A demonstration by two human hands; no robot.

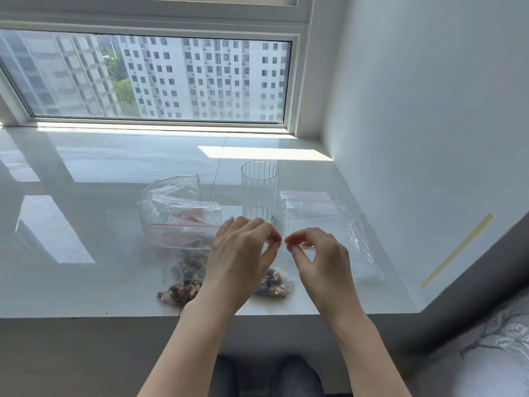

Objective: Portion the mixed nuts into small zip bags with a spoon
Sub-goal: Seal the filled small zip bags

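Two bare forearms reach in from the near edge over a glossy white windowsill ledge (86,224), where the left hand (237,262) and right hand (317,259) meet almost fingertip to fingertip. Each hand pinches the top edge of a small zip bag (274,285) between thumb and forefinger, the clear strip stretched left to right between them. That bag hangs with its mouth up and its long axis running down toward the ledge, its lower end holding mixed nuts just behind the left wrist. To the left, a large clear bag of mixed nuts (183,265) lies on the ledge, its nut-filled end toward the near edge and its red-lined zip mouth toward the window (148,78). A ribbed drinking glass (260,190) stands upright just beyond the hands. At right, a sleeve of empty zip bags (337,224) lies flat, angled from far left to near right. Apartment towers fill the window. A strip of yellow tape (458,250) runs along the right wall.
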